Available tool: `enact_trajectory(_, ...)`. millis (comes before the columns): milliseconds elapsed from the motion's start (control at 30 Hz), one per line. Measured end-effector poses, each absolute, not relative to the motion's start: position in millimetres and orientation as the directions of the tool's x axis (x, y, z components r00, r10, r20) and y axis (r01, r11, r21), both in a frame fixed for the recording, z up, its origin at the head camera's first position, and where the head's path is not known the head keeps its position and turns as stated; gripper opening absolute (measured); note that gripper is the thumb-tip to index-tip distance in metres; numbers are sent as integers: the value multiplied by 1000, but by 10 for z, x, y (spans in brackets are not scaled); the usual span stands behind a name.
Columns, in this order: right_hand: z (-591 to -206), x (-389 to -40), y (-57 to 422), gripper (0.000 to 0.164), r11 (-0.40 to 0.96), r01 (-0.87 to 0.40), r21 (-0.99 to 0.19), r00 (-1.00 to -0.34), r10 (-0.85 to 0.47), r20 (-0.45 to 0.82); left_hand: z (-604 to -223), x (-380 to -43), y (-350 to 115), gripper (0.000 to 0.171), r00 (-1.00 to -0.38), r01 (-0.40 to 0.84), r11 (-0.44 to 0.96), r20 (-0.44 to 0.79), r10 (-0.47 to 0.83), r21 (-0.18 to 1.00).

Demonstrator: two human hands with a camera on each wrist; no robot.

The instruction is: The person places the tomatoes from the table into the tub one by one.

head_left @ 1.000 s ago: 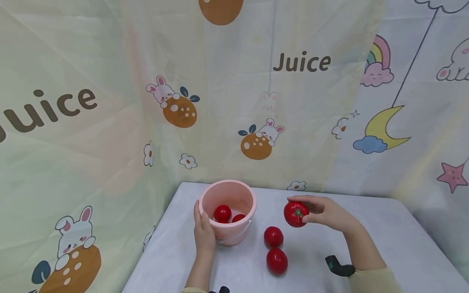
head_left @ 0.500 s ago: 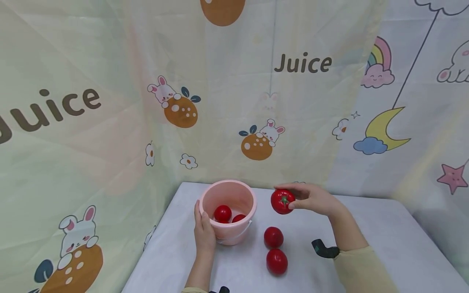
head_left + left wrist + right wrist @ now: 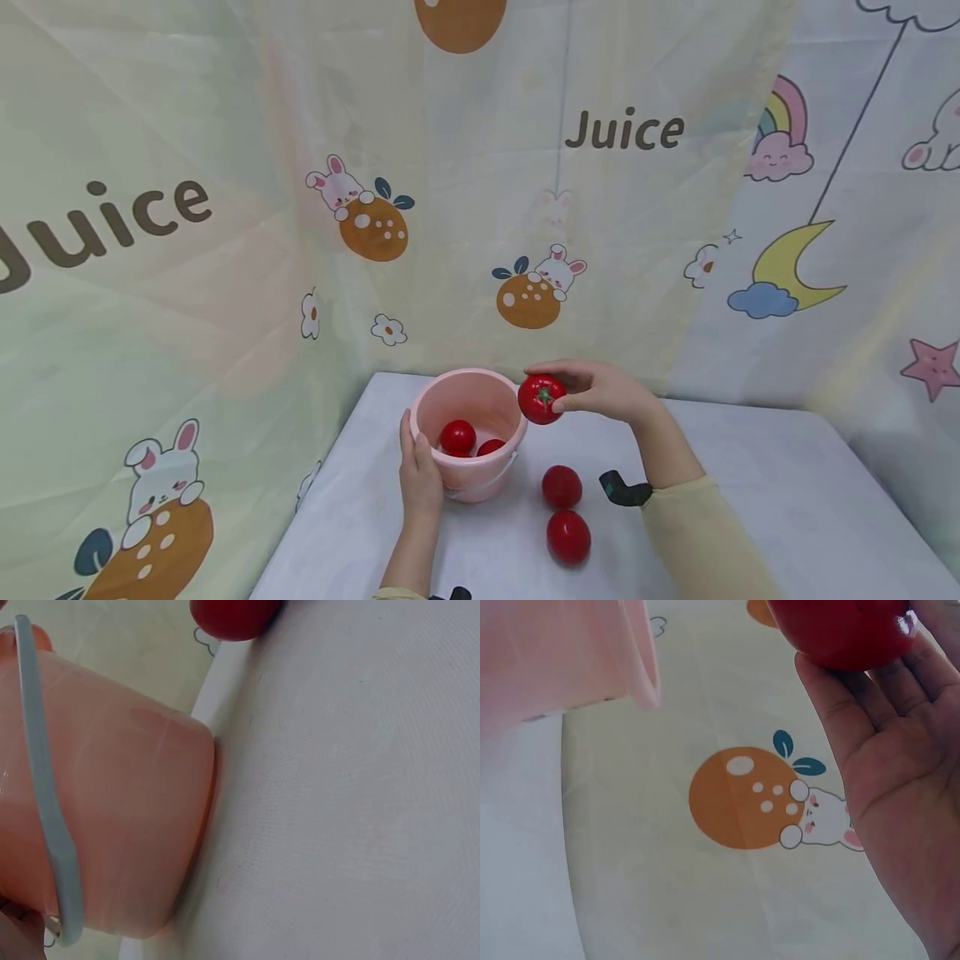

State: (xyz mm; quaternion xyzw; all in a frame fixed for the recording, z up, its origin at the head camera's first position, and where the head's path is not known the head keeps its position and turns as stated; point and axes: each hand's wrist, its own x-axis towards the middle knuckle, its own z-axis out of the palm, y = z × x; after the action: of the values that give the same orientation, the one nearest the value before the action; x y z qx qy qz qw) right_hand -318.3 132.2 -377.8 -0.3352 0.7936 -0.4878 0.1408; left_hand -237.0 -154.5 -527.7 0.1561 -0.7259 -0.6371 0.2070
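Note:
A pink bucket [image 3: 472, 479] with a pale handle [image 3: 49, 802] stands on the white table, two red round fruits [image 3: 457, 437] visible inside. My left hand [image 3: 420, 482] holds the bucket's left side, fingers along the outer wall and thumb toward the front. My right hand [image 3: 603, 392] grips a glossy red tomato [image 3: 542, 398] with a green star-shaped top, thumb below and fingers over it. The tomato is raised and overlaps the bucket's right rim in the head view. In the right wrist view, the tomato [image 3: 847, 634] sits at the fingertips, beside the bucket [image 3: 562, 660].
Two more red round fruits, one [image 3: 562, 487] behind the other [image 3: 568, 537], lie on the table [image 3: 720, 475] to the right of the bucket. Printed cloth [image 3: 442, 208] hangs behind the table and along its left and right sides.
My right hand has carried the tomato leftward and somewhat up, from above the table's right part to the bucket's right rim. My left hand and the bucket have stayed in place.

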Motion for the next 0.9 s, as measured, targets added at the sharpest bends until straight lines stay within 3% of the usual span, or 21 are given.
enact_trajectory(367,-3734,-3329,1009,60,305,-400,-864,-706,-704,78,-5281,-2388,-1566,65,-856,40,146,109,-506,988)
enact_trajectory(667,-3706,-3402,785,55,373,-385,-844,-733,-679,34,-5299,-2393,-1553,67,-857,39,139,105,-504,989)
enact_trajectory(900,-3684,-3486,655,52,346,-391,-853,-702,-711,33,-5294,-2394,-1556,63,-859,56,163,131,-495,985)
